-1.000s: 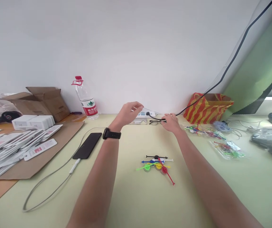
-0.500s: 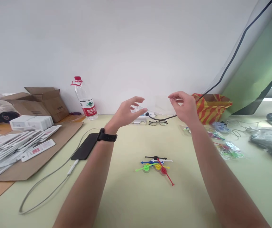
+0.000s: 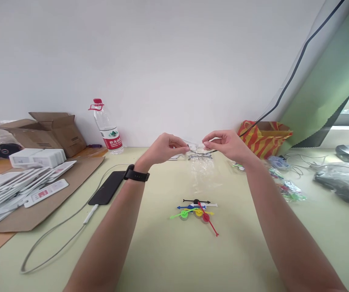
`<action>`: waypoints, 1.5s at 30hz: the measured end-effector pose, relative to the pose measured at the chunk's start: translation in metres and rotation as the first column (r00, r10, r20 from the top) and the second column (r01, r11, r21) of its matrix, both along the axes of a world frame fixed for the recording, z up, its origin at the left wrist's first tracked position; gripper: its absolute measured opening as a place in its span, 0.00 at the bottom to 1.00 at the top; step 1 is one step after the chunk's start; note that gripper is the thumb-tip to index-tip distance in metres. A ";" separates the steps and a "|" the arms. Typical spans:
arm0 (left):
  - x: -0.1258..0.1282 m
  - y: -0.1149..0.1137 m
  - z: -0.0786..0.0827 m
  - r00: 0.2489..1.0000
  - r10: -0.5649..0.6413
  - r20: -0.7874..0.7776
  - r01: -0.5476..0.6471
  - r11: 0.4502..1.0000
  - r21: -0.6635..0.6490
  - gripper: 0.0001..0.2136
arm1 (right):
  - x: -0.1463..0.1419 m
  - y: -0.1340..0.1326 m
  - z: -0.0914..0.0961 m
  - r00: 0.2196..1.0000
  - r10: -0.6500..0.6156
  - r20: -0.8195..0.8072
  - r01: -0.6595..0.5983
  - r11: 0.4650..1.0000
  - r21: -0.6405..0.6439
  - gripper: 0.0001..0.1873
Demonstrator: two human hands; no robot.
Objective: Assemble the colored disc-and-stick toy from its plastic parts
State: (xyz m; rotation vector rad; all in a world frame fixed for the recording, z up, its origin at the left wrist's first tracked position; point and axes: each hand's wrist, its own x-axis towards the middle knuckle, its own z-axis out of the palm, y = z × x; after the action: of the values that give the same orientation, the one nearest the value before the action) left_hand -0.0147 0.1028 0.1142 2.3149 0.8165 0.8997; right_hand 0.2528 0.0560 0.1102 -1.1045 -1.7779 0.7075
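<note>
A clear plastic bag (image 3: 202,172) hangs between my two hands, its top edge level with the fingertips. My left hand (image 3: 166,148), with a black band on its wrist, is closed in a pinch on the bag's left upper corner. On the other side, my right hand (image 3: 223,142) pinches the right upper part between thumb and fingers. Nearer to me on the table lie several arrow-shaped plastic spinners; the red spinner (image 3: 205,218) and the green spinner (image 3: 184,214) are in front, with the black spinner (image 3: 196,201) behind. Eyeglasses (image 3: 200,156) show partly through the bag.
To the left are a phone (image 3: 106,188) on a cable, a water bottle (image 3: 109,129), a cardboard box (image 3: 51,134) and a pile of white tags (image 3: 25,182). A red-yellow bag (image 3: 264,140) and small packets (image 3: 290,190) lie right. A black cable (image 3: 296,69) slants down the wall.
My hands have come closer together and slightly lower. My left hand went from open to pinching the clear bag, which now hangs visibly between both hands. The spinners have not moved on the table.
</note>
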 end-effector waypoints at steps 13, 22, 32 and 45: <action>-0.016 0.011 -0.004 1.000 0.001 0.027 0.001 0.997 -0.072 0.20 | 0.006 0.015 -0.012 0.980 -0.044 -0.193 0.052 0.998 0.037 0.25; -0.020 0.016 -0.006 0.981 0.114 0.158 -0.106 0.993 -0.056 0.21 | 0.015 0.008 -0.019 0.967 0.256 0.017 -0.238 0.921 -0.309 0.32; -0.030 0.026 -0.012 0.963 0.193 0.186 -0.186 0.981 -0.056 0.22 | 0.033 0.006 -0.015 0.970 0.240 -0.020 -0.237 0.934 -0.268 0.30; -0.038 0.024 -0.008 0.989 0.146 -0.012 -0.147 0.982 -0.116 0.19 | 0.046 0.008 -0.016 0.986 0.157 -0.047 -0.164 0.958 -0.235 0.28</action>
State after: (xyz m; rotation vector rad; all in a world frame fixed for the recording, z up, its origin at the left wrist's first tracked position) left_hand -0.0529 0.1266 0.1064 2.1782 1.0242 0.8857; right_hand 0.2991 0.0639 0.0939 -1.1082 -1.8063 1.0533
